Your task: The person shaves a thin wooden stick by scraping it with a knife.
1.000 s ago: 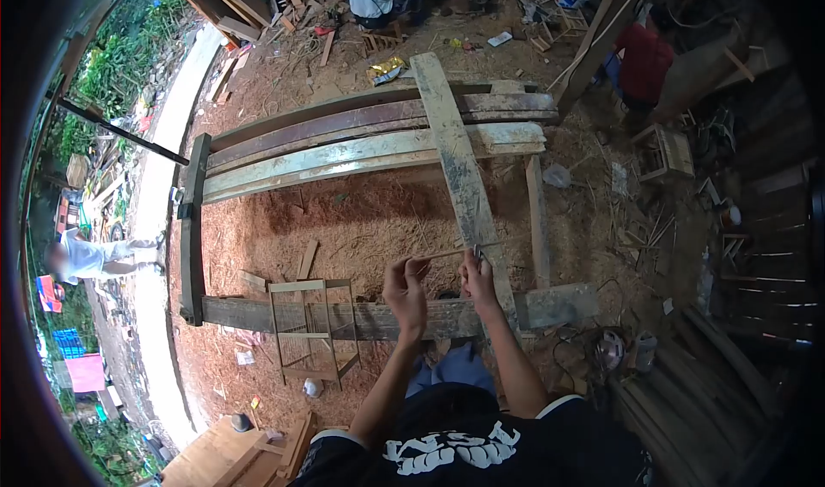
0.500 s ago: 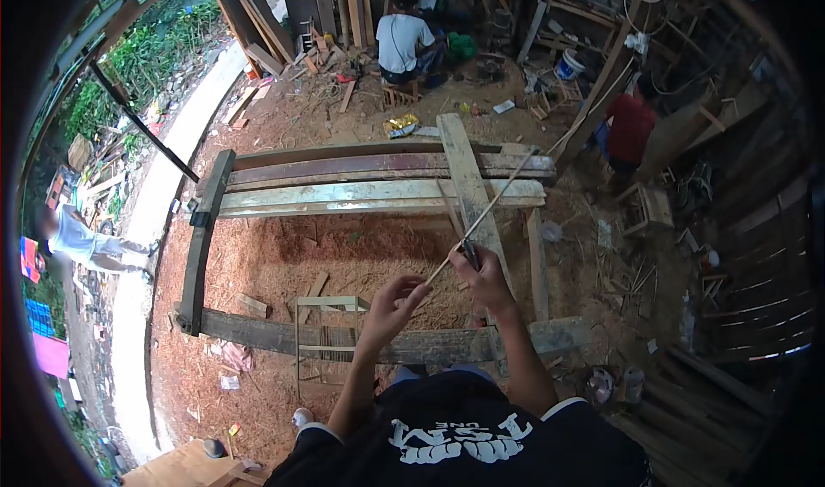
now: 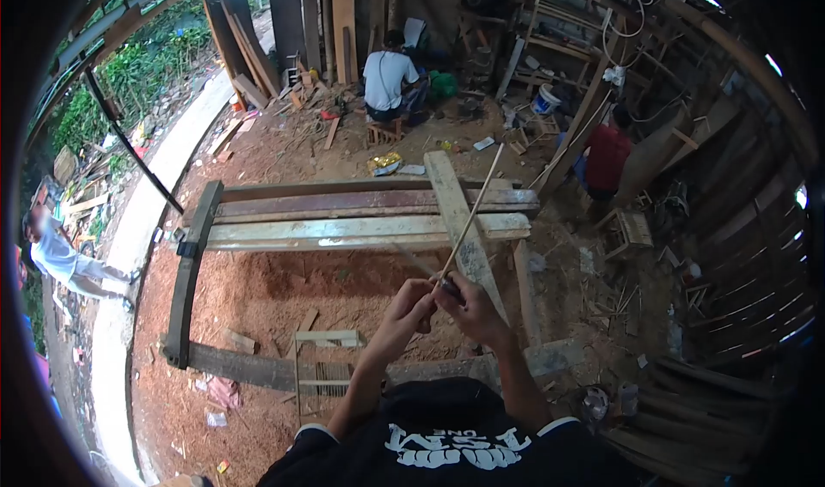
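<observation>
A thin pale stick [image 3: 473, 216] rises from between my hands, tilted up and to the right. My left hand [image 3: 407, 310] is closed around its lower end. Right beside it, my right hand [image 3: 468, 305] is closed on a dark tool, probably a knife, whose blurred blade [image 3: 414, 258] points up and left across the stick. The two hands touch or nearly touch. Beyond them a weathered plank [image 3: 455, 202] lies slantwise over the long boards [image 3: 344, 228] of a wooden frame.
A small wooden rack [image 3: 326, 336] stands at the lower left. One person [image 3: 388, 79] sits at the back, another in red [image 3: 608, 156] at the right, and a third [image 3: 62, 251] is outside on the left. Wood scraps and shavings cover the ground.
My hands have come together on the stick, which now stands steeper. The blade points up and left. The view has tilted upward, showing more of the back wall.
</observation>
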The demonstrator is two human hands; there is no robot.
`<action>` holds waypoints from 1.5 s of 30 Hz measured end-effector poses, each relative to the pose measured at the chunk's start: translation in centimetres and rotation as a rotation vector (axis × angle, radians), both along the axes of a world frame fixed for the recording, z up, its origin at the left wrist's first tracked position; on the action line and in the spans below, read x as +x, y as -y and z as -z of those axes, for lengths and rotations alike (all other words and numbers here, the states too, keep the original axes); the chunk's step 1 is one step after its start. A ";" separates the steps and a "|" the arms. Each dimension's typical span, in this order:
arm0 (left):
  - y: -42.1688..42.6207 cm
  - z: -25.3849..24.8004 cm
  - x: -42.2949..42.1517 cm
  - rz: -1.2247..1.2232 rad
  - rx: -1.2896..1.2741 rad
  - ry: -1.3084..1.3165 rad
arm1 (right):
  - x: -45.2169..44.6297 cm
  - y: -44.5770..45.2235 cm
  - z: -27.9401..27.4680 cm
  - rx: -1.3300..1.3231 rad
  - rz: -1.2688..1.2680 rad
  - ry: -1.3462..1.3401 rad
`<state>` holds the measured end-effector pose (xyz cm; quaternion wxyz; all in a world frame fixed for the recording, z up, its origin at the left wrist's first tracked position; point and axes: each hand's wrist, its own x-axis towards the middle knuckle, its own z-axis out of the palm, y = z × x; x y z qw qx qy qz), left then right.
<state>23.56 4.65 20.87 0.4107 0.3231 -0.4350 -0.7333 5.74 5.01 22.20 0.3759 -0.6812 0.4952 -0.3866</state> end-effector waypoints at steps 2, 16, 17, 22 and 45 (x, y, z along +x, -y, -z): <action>0.2 0.0 -0.2 -0.013 -0.026 0.021 | 0.5 -0.2 -0.9 -0.111 0.121 -0.067; 2.8 1.2 -3.4 -0.037 -0.182 0.016 | -2.1 1.1 -1.5 -0.436 0.305 -0.350; 3.0 1.1 -3.6 -0.059 -0.239 0.063 | -2.3 1.2 -1.5 -0.424 0.304 -0.335; 3.8 0.9 -4.5 -0.185 -0.234 0.151 | -3.4 0.9 -1.7 -0.362 0.298 -0.255; -0.7 -0.8 -1.0 -0.148 -0.097 0.264 | -3.7 1.6 1.3 -0.552 0.045 -0.310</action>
